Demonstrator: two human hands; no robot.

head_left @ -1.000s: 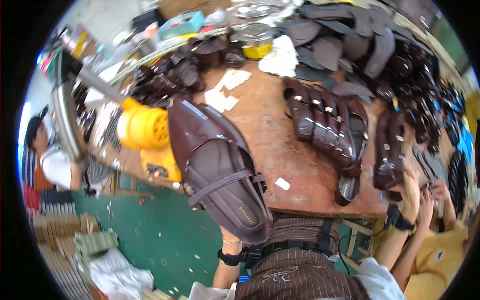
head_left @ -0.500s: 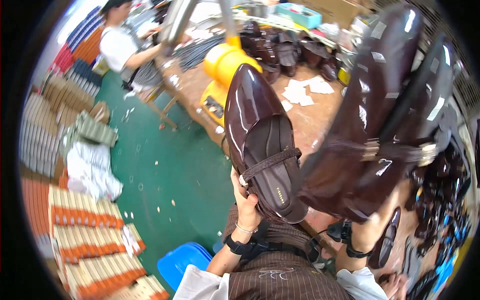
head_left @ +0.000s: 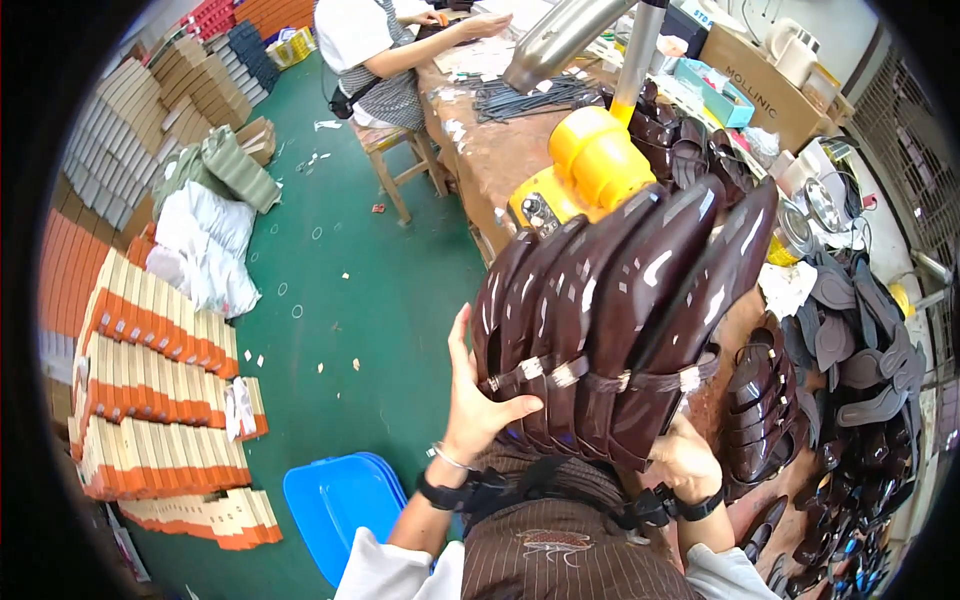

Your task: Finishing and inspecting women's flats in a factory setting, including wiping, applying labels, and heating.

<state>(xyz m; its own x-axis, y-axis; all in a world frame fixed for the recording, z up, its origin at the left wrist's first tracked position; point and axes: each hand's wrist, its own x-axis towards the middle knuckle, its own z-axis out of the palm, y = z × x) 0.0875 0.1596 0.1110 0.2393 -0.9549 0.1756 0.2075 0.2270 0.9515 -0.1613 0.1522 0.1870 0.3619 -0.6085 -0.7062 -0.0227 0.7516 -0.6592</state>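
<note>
We are holding a stack of glossy dark brown shoe uppers (head_left: 620, 320) up against our chest, fanned out like overlapping shingles with their pointed toes aiming up and away from us. Each one is carrying a thin strap with a small metal buckle (head_left: 690, 379) across its lower part, and the buckles are lining up in a rough row.

Our left hand (head_left: 478, 400) is pressing flat against the left edge of the stack, fingers (head_left: 462, 345) spread and stretched upward, thumb lying across the lowest upper. It is bracing the pile, not closing around it. Our right hand (head_left: 685, 462) is cupping the stack from underneath on the right side, curled beneath the heel ends; how tightly its fingers are closing we cannot tell, since the uppers are hiding them. Both wrists are wearing dark bands.

Behind the stack, a yellow machine (head_left: 590, 165) is sitting on a worn wooden workbench (head_left: 500, 150), with a shiny metal duct (head_left: 560, 35) running above it. To our right, more brown uppers (head_left: 760, 400) and dark grey soles (head_left: 860, 340) are lying in heaps on the bench.

At the far end of the bench another person (head_left: 375, 50) is sitting on a wooden stool (head_left: 400, 165). On the green floor (head_left: 350, 300) to our left, orange and cream boxes (head_left: 150, 380) are lying stacked in rows, and a blue plastic bin (head_left: 340, 500) is standing just beside our left elbow.
</note>
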